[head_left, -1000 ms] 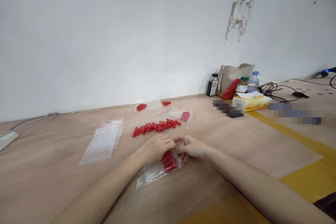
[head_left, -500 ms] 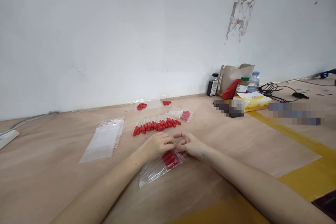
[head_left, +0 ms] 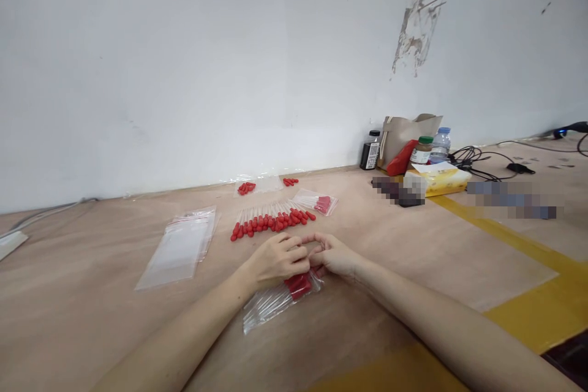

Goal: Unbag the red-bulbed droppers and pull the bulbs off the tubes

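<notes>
A clear zip bag of red-bulbed droppers (head_left: 280, 299) lies on the brown table in front of me. My left hand (head_left: 278, 259) and my right hand (head_left: 333, 254) meet at its open end, fingers curled and pinching the bag's top edge. Just beyond my hands lies a row of loose red-bulbed droppers (head_left: 271, 220). A second filled bag (head_left: 318, 201) rests to the right of that row.
A stack of empty zip bags (head_left: 180, 246) lies at the left. More red bulbs (head_left: 247, 187) sit near the wall. Bottles, a paper bag (head_left: 407, 131), a tissue pack (head_left: 441, 176) and cables (head_left: 478, 156) crowd the back right. A yellow stripe (head_left: 528, 245) crosses the table.
My hands have stayed at the bag's end, the fingertips closing together on its top edge. The bag has shifted slightly under them.
</notes>
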A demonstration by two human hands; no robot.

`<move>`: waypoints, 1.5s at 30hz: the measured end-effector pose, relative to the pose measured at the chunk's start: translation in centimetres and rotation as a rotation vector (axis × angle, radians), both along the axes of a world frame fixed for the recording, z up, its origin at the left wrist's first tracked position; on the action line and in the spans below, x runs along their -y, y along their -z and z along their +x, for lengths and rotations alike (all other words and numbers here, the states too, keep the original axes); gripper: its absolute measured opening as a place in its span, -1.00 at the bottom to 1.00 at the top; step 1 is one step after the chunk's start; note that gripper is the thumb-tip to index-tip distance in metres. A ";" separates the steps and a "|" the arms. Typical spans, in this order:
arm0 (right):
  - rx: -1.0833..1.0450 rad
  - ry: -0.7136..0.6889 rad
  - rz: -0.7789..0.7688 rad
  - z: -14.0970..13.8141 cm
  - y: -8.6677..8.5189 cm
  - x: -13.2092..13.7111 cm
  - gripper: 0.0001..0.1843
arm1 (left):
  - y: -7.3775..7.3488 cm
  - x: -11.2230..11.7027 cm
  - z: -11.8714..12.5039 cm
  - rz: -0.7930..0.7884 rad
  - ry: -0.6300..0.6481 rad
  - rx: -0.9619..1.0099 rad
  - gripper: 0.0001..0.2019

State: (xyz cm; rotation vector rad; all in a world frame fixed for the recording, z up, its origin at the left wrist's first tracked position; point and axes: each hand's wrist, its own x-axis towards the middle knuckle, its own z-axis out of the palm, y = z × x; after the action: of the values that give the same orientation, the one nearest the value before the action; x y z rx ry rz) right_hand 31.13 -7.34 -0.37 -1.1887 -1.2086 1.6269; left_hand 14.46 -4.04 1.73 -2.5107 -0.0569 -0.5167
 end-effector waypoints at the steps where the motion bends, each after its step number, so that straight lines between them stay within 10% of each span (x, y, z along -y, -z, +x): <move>1: -0.001 0.009 0.001 -0.1 0.1 0.0 -0.49 | 0.0 0.0 0.1 0.004 0.007 -0.003 -0.82; 23: 0.229 -0.027 0.068 1.4 0.1 -0.9 -0.91 | -1.3 -0.2 -0.6 -0.157 -0.101 -0.051 -0.82; 34: 0.347 -0.239 0.205 2.9 0.3 -1.3 -0.67 | -0.1 5.0 -2.6 -0.882 -0.418 0.223 -0.56; 45: 0.383 -0.296 0.202 2.9 -0.1 -1.0 -0.60 | 2.2 6.2 -5.2 -0.933 -0.464 0.284 -0.51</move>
State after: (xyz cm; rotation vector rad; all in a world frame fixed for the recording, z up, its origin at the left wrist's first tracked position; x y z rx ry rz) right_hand 34.06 -6.30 -0.23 -1.2714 -1.8201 1.4749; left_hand 9.26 -10.19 -0.50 -3.0973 -1.2032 -0.7567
